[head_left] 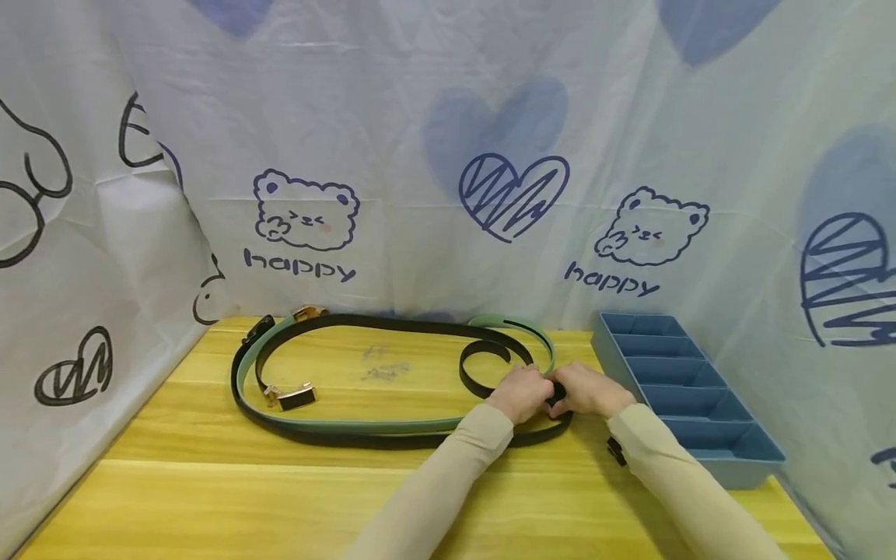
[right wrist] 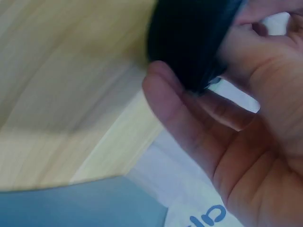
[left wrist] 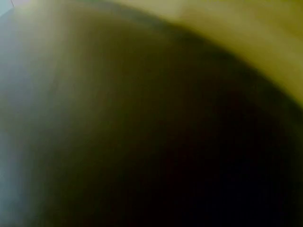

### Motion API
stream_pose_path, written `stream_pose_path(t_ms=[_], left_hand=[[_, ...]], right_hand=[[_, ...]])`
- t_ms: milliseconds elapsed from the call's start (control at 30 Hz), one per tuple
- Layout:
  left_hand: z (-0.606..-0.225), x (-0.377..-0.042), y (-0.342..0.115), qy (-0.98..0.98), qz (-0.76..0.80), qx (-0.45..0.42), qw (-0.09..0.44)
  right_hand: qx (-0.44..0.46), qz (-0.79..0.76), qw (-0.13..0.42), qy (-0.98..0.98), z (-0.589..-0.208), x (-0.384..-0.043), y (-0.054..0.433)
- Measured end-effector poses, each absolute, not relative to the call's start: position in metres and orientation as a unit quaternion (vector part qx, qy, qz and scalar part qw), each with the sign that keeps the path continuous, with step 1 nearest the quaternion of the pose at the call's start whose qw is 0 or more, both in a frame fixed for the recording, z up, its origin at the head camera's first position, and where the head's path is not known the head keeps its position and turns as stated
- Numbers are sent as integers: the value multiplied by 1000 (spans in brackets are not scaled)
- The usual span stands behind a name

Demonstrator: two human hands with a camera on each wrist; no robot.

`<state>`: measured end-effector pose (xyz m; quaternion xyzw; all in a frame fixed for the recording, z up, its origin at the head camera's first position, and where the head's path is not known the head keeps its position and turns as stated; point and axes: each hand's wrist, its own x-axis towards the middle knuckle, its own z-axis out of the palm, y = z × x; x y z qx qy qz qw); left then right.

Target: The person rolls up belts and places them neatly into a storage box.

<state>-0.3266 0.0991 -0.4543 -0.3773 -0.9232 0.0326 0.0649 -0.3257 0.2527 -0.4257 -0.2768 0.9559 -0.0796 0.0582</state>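
Note:
My left hand (head_left: 521,393) and right hand (head_left: 588,389) meet at the right end of the loosely looped belts. Between them is a small coil of black belt (head_left: 557,393), gripped by curled fingers of both hands. The right wrist view shows the coil (right wrist: 189,42) pinched between the right hand's (right wrist: 251,156) fingers and thumb. Around it lie long loops of black belt (head_left: 392,324) and a pale green belt (head_left: 378,427). A gold-and-black buckle (head_left: 297,398) lies at the left inside the loop. A dark blur fills most of the left wrist view.
A blue-grey tray (head_left: 728,463) with several compartments stands to the right, beside the right forearm. A gold buckle (head_left: 308,313) and a black buckle (head_left: 259,330) lie at the back left. Patterned white cloth (head_left: 420,233) hangs behind the wooden table (head_left: 280,498).

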Motion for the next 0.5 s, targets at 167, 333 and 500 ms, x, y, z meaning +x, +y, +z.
stream_pose_path(t_ms=[167, 333, 500], left_hand=[[-458, -326, 97, -927, 25, -373, 40], [-457, -328, 94, -919, 21, -391, 47], [-456, -329, 96, -912, 38, -402, 74]], right_hand=[[-253, -111, 98, 956, -428, -327, 251], [-252, -100, 99, 957, -429, -326, 251], [-251, -109, 100, 957, -428, -324, 246]])
